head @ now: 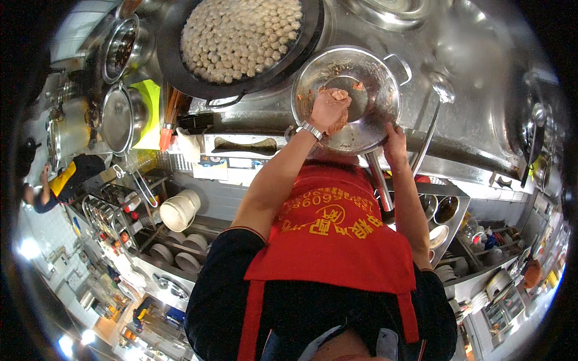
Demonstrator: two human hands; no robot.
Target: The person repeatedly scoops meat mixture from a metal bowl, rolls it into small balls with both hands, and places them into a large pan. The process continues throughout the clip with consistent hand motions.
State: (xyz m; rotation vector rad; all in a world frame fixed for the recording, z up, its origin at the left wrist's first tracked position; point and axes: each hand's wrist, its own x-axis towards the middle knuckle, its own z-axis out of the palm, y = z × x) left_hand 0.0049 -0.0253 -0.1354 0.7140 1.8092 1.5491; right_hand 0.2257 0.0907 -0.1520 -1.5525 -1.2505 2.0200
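My left hand [328,110], with a metal-banded watch at the wrist, is closed around raw minced meat [338,125] inside a stainless-steel bowl [377,104]. A small lump of the meat [339,94] bulges out at the top of the fist. My right hand [394,145] grips the bowl's near right rim. The bowl's inner wall is smeared with meat scraps, and its loop handle [402,67] sticks out at the far right. Beyond the bowl to the left, a black wok [169,74] holds many pale meatballs [241,38] in frothy liquid.
A steel ladle [441,88] leans at the right on the steel stove top [420,49]. To the left are a bamboo wok brush [171,113], a mesh strainer [118,118] and a steel bowl [122,49]. A white bucket [180,210] sits lower left; a co-worker [67,180] is at far left.
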